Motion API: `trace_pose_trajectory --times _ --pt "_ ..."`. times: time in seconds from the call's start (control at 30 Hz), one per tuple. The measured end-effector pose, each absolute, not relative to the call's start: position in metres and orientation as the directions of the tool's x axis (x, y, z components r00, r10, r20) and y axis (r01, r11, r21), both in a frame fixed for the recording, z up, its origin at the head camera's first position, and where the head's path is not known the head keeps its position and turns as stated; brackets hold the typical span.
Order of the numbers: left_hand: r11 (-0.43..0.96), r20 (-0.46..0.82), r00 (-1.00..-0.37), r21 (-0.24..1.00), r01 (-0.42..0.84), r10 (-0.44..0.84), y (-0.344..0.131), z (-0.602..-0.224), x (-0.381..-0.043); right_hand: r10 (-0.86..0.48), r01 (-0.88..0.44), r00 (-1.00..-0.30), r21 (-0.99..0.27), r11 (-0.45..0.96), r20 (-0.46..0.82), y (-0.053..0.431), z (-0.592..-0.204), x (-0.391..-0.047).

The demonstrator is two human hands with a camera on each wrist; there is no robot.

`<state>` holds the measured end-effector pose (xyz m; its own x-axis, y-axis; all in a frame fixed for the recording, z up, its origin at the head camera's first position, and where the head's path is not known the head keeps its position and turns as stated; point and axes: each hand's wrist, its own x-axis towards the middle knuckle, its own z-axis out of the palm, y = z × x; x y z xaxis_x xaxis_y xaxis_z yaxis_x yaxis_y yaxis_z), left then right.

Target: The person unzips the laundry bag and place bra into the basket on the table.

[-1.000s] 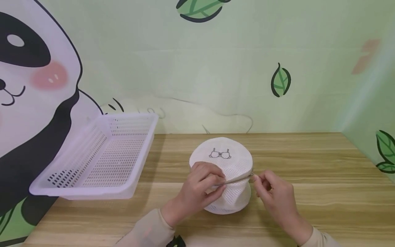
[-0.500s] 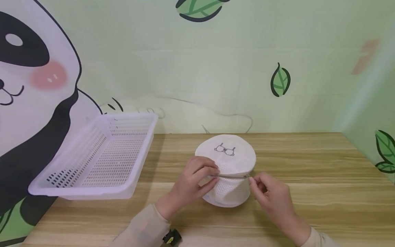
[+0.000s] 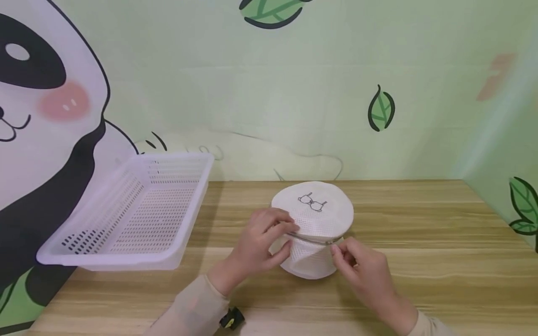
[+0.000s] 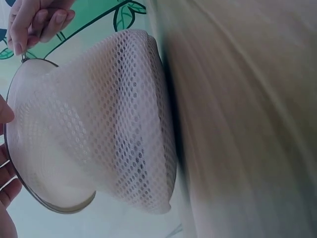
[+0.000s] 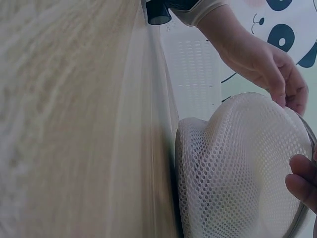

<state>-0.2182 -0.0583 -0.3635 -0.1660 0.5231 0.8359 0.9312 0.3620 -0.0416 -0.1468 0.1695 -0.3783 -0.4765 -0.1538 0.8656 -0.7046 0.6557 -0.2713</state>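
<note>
From the head view, I saw a white mesh bag (image 3: 315,225) between the person's two hands on the wooden table (image 3: 441,275). The left hand (image 3: 261,240) gripped its near left side, fingers above the zip (image 3: 311,240), thumb below. The right hand (image 3: 364,269) had thumb and finger pinched together at the zip's right end. Just beyond the grip, the round lid bore a small bra drawing (image 3: 312,202). A white basket (image 3: 113,260) sat well left of both hands, before a green wall (image 3: 269,93).

In the left wrist view, the right hand's fingertips met on a small metal pull (image 4: 23,58) at the rim; the bag's base was down at the table.

In the right wrist view, the left hand's fingertips touched the bag's rim across from the right hand's fingers (image 5: 300,183), with the basket behind.
</note>
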Motion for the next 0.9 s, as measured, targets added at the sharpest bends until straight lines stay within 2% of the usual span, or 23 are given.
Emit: trace_pose_trajectory --times 0.37,0.7,0.9 --pt "0.374 0.832 -0.113 -0.119 0.920 0.543 -0.043 -0.357 -0.199 -0.138 -0.704 -0.435 -0.241 0.669 0.890 0.165 -0.380 -0.147" --pt "0.456 0.848 -0.174 -0.087 0.886 0.501 -0.032 -0.358 -0.184 -0.152 -0.716 -0.429 -0.232 0.659 0.890 0.161 -0.379 -0.146" --pt "0.486 0.847 -0.196 -0.082 0.870 0.494 -0.028 -0.363 -0.183 -0.156 -0.736 -0.403 -0.218 0.641 0.902 0.158 -0.380 -0.145"
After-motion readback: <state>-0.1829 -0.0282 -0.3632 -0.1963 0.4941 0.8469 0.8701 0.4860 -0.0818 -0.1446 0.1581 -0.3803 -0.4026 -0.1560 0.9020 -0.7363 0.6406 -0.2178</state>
